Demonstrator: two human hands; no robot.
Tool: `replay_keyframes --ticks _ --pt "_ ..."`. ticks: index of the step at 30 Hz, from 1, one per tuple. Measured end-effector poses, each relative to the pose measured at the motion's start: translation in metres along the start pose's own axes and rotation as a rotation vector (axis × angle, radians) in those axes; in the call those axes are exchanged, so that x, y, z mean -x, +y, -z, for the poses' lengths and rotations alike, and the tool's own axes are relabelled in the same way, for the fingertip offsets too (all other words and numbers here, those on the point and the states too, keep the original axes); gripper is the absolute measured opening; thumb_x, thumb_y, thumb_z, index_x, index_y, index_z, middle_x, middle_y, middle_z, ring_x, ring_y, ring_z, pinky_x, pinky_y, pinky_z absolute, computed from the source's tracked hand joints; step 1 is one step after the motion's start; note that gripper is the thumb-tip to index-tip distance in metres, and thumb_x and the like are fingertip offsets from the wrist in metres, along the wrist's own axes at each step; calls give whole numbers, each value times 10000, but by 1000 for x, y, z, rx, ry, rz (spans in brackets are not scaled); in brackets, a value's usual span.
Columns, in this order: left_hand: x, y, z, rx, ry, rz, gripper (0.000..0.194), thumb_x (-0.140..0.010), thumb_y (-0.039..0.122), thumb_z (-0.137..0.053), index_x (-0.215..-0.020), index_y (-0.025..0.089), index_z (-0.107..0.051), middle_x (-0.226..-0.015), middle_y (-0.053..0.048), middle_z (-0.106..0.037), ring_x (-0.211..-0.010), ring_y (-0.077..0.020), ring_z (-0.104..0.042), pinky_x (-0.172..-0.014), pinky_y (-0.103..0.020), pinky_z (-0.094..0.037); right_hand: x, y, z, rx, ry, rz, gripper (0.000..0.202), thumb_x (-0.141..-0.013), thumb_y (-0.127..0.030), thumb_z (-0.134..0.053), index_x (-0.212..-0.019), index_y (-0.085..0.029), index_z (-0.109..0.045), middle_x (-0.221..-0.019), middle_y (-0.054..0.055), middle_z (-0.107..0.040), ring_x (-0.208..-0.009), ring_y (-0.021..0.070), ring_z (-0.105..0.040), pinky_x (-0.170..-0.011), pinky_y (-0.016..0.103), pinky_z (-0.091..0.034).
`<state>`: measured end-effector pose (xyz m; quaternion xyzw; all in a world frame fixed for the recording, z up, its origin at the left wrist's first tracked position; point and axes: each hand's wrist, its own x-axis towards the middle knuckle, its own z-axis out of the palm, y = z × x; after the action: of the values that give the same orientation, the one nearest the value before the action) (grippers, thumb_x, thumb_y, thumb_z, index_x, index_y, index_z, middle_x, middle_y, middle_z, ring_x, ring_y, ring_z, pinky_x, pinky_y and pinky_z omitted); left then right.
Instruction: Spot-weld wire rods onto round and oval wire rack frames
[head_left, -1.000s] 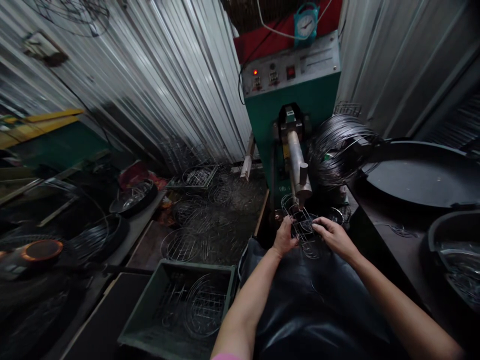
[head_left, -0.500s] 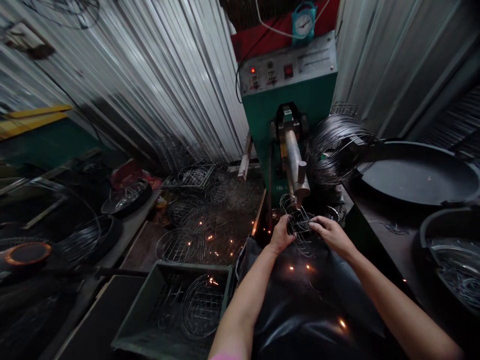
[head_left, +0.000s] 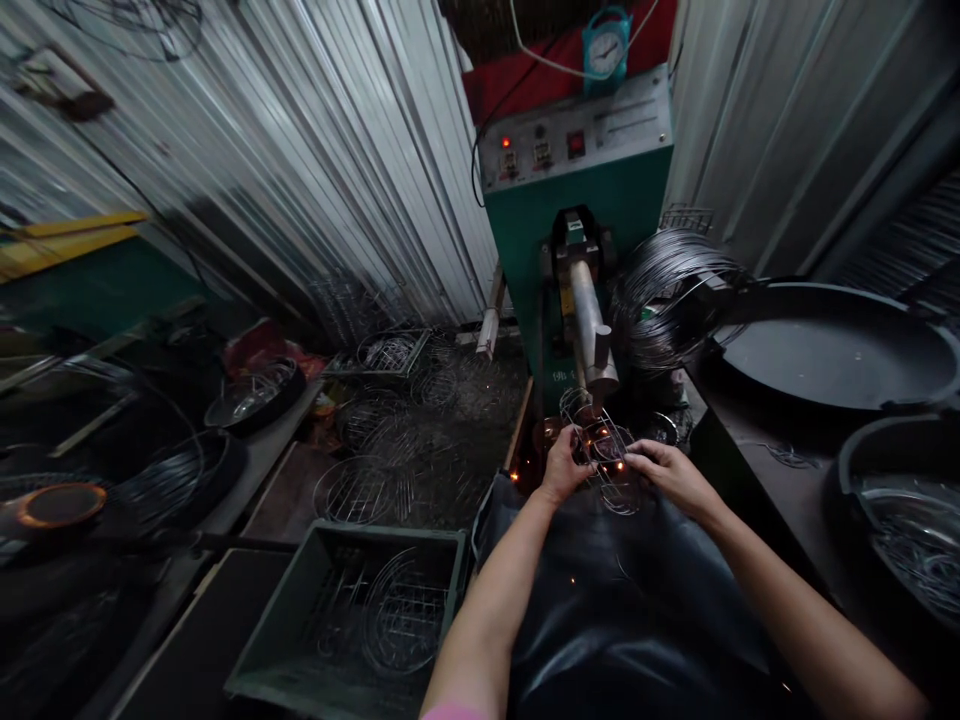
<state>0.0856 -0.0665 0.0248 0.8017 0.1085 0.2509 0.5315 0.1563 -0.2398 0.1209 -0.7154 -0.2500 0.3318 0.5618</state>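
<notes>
A wire frame (head_left: pixel 619 496) with round loops and straight wires is held between my two hands, just below the tip of a spot welder (head_left: pixel 592 320). My left hand (head_left: pixel 564 468) pinches its left side with thumb and fingers. On the other side, my right hand (head_left: pixel 664 470) grips it with the fingertips. The upper loops of the frame reach up beside the welder's electrode. Small orange sparks glow around the wires. Exactly where the electrode meets the wire is too dark to tell. A black apron (head_left: pixel 600 620) covers my lap below the hands.
A green crate (head_left: pixel 262 630) with round wire grids stands at lower left. More wire grids (head_left: pixel 360 490) lie on the floor behind it. At right are a coil of wire (head_left: pixel 667 300), a large black pan (head_left: pixel 832 345) and a black tub (head_left: pixel 855 480) holding wire pieces.
The wire frame has turned and shifted slightly between my hands, and my right hand has moved a little right. The sparks over the floor and apron have mostly faded; fresh ones glow at the frame.
</notes>
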Motion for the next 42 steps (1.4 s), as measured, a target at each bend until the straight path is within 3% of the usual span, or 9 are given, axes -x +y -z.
replay_keyframes --ticks 6,14,20,24,29,36,42 --pt "-10 0 2 138 26 68 635 -562 90 -713 -1118 184 -421 -1109 -66 -525 -1042 -189 -536 -872 -357 -484 -17 -5 -1 67 24 85 334 -702 -486 -578 -786 -163 -593 -633 -18 -553 -553 105 -464 -517 228 -363" --pt "-13 0 4 260 12 161 634 -555 124 -743 -1094 193 -417 -1051 -56 -554 -985 -182 -564 -860 -377 -485 -34 -15 -5 63 34 88 309 -691 -470 -588 -754 -169 -613 -607 -21 -547 -525 101 -444 -487 225 -337" --pt "-6 -2 4 203 24 179 664 -530 197 -790 -1092 190 -438 -1009 -47 -565 -974 -189 -566 -865 -364 -470 -17 -3 -1 -25 15 9 378 -658 -475 -633 -874 -165 -629 -656 -18 -561 -521 85 -430 -484 217 -339" --pt "-6 -3 2 262 -12 205 679 -517 174 -796 -1095 194 -440 -985 -35 -569 -973 -174 -564 -864 -347 -467 -4 5 6 1 -36 15 360 -674 -484 -626 -819 -155 -620 -624 -19 -549 -521 86 -440 -489 216 -343" --pt "-13 -2 2 305 49 263 660 -513 143 -788 -1077 194 -448 -944 -34 -578 -917 -169 -579 -819 -357 -485 -16 -8 4 45 24 67 325 -683 -469 -607 -790 -162 -619 -620 -15 -571 -533 105 -471 -494 226 -359" --pt "-15 0 4 324 65 234 594 -537 143 -773 -1047 209 -474 -882 -30 -596 -839 -180 -589 -772 -386 -493 -30 -18 -2 56 69 78 293 -676 -453 -596 -753 -172 -630 -625 -6 -591 -553 118 -494 -497 231 -368" --pt "-10 1 2 326 81 301 639 -515 203 -795 -1063 197 -465 -851 -1 -565 -791 -131 -566 -761 -300 -473 -14 -3 7 -10 49 -1 422 -653 -474 -640 -953 -176 -640 -814 38 -663 -682 156 -575 -572 257 -430"
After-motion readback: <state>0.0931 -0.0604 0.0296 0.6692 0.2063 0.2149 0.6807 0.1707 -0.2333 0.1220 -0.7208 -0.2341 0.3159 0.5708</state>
